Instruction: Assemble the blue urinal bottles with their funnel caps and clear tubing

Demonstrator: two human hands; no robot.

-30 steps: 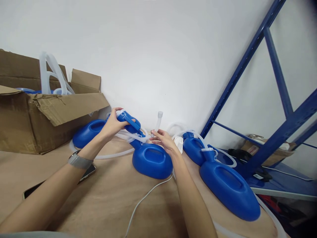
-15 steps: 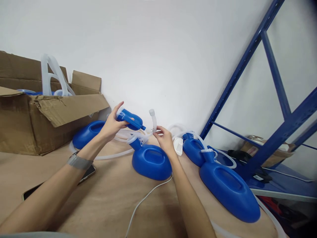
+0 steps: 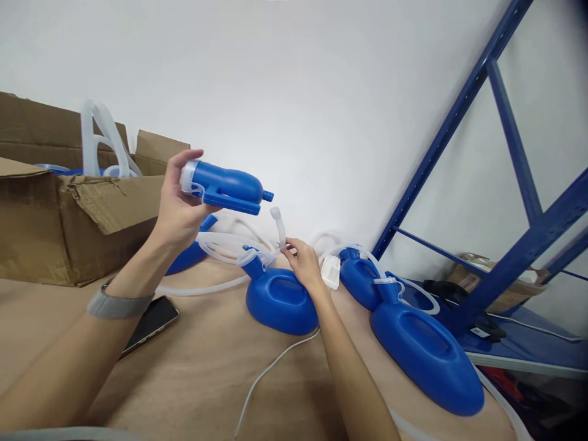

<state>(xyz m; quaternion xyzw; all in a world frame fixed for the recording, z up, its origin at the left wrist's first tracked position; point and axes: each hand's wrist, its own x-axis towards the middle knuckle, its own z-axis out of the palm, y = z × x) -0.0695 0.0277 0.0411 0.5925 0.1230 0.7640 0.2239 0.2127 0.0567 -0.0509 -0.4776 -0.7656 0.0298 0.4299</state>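
From the head camera we see our left hand [image 3: 177,205] raised above the table, fingers wrapped round the wide end of a blue funnel piece [image 3: 225,187] — its narrow nozzle points right, toward the open tip of a clear hose [image 3: 278,225]. Our right hand [image 3: 301,264] pinches that hose just below its tip, holding it upright, near the neck of the middle blue bottle [image 3: 281,300]. Nozzle and hose end are close but apart, so we judge the step in hand to be joining the two. The next move, as we read it, calls for lining the hose mouth up with the nozzle and pushing it on, which needs both grips firm and the soft tip kept from bending.

Around us: a cardboard box [image 3: 59,214] at far left with more tubing sticking out, a phone [image 3: 149,321] lying on the table [image 3: 193,380] under our left wrist, another blue bottle [image 3: 425,358] at right with one more behind it, a white cable [image 3: 266,370] trailing toward us, and a blue rack [image 3: 505,184] at far right. Loose loops of hose lie about the middle bottle's neck — they could snag the free end as it lifts; nothing else stands between the two parts
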